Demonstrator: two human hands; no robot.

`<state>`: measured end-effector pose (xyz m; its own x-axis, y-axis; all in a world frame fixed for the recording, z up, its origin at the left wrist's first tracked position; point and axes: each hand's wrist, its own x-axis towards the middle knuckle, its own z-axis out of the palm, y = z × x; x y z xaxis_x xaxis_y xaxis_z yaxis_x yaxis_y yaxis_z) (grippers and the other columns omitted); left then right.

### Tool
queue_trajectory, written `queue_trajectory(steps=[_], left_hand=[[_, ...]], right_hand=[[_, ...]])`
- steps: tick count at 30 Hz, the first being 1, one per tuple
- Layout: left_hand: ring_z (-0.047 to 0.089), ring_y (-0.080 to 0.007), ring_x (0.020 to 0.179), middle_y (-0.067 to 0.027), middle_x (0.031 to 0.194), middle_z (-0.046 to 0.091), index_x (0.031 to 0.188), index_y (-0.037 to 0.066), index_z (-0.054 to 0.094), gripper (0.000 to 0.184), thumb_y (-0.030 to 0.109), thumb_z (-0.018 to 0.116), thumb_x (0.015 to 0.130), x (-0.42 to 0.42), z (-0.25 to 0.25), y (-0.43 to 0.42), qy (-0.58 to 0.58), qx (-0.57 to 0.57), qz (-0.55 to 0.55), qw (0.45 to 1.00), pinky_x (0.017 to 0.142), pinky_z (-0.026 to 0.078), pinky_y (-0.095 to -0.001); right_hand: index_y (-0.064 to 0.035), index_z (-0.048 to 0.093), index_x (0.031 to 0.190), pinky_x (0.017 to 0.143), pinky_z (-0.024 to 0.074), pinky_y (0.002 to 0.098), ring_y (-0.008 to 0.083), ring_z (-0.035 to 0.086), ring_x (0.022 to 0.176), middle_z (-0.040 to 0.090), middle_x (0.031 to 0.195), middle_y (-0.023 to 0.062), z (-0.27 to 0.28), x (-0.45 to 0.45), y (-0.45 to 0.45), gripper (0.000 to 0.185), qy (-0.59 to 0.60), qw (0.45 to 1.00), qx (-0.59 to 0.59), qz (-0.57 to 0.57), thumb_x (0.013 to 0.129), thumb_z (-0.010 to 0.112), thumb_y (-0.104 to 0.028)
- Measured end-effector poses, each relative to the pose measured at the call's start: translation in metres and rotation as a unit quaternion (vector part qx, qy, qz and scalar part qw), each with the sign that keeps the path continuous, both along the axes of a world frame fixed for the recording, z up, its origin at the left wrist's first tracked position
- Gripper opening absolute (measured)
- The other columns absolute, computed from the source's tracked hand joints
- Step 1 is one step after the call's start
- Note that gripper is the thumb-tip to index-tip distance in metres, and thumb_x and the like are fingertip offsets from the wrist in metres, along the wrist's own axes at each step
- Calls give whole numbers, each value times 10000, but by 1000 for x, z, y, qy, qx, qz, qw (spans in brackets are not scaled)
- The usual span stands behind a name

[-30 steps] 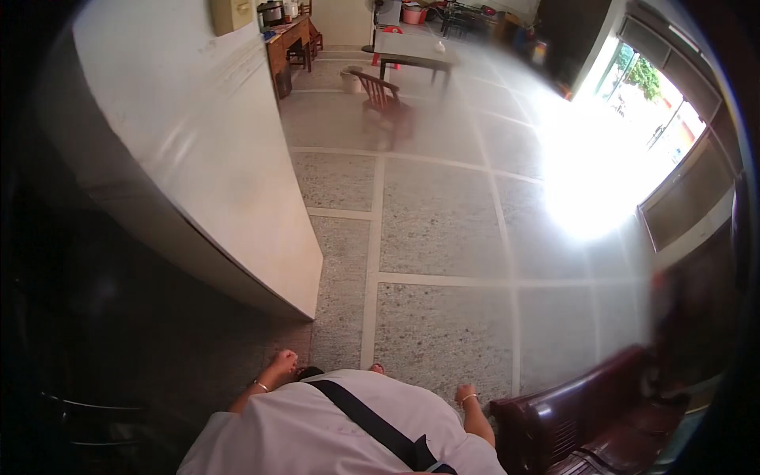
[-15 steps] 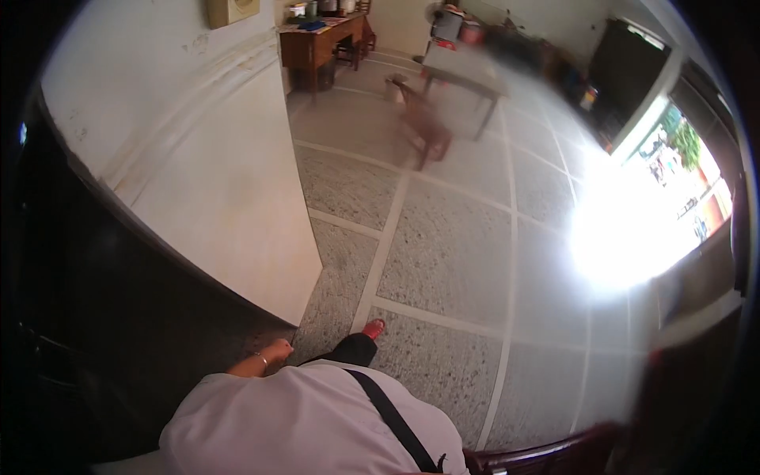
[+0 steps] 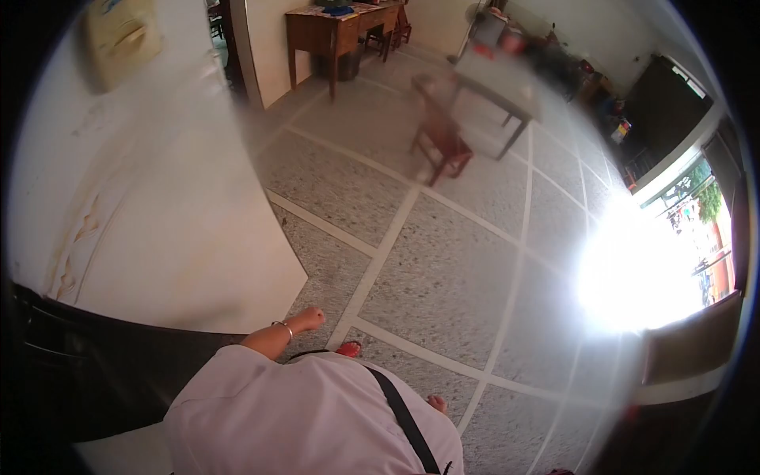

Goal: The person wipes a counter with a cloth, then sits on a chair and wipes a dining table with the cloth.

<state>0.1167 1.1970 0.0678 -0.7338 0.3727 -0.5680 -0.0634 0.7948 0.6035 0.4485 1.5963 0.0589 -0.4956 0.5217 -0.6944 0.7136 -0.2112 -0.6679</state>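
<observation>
My left hand swings out in front of my body, its fingers curled in and nothing showing in them. A bangle circles that wrist. The nearest thing to it is the lower edge of the white wall. Past my pale shirt, on the right, pokes a small bit of what looks like my right hand; its fingers are mostly hidden. A black strap crosses the shirt. One red shoe shows on the speckled floor.
Ahead stand a reddish-brown chair and a table, both blurred. A wooden desk is against the far wall. Bright light pours through the doorway on the right. A switch box hangs on the left wall.
The view has shifted and turned, with the white wall now larger on the left. My left hand has swung further forward, and part of my right hand has come into sight.
</observation>
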Motion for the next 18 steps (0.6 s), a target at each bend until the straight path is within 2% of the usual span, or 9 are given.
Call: queue_trajectory(steps=[1,4,7,10,13,16,18], left_hand=[[624,-292,822,-168,864,656,863,36,652,249,249,541,798,-8,6,15,2,5,4,1000,741,476,-392],[612,-327,663,-223,733,616,681,13,623,247,235,546,756,-21,-21,30,20,44,7,999,619,472,-422],[605,-324,640,-214,695,614,658,17,620,245,234,550,749,-18,-27,35,63,12,21,998,618,472,-418],[588,-301,583,-198,648,597,651,10,613,249,226,547,755,-22,5,56,-68,-98,79,990,604,468,-419],[531,-125,565,-60,640,556,727,43,598,227,237,530,824,-29,-41,41,-128,-36,74,988,511,436,-306],[572,-198,543,-125,643,612,700,18,625,239,224,546,791,-38,20,93,-96,0,153,984,573,465,-371],[517,-137,552,-51,637,558,746,26,588,220,218,525,834,-49,24,113,-81,45,186,978,535,436,-324]], right_hand=[[-62,608,887,454,459,366,241,577,559,559,620,78,-9,-7,3,144,14,1000,0,-10,818,553,-176],[-68,603,901,429,450,367,248,571,537,554,622,77,-37,-20,34,139,26,1000,3,-5,825,549,-171],[-71,602,908,426,448,366,250,574,541,558,632,79,-67,-22,86,142,-13,999,11,36,828,548,-174],[-74,601,915,424,447,365,252,577,545,563,642,80,-87,-28,151,145,-51,997,9,64,830,548,-178],[-76,600,922,421,445,364,254,579,549,568,652,82,-104,-47,218,148,-85,995,-3,57,833,547,-182],[-79,600,929,418,444,363,256,582,553,573,661,83,-121,-78,273,152,-113,993,-27,36,835,547,-186],[-81,599,934,416,443,363,257,584,555,576,668,84,-141,-107,308,154,-123,991,-54,23,837,547,-189]])
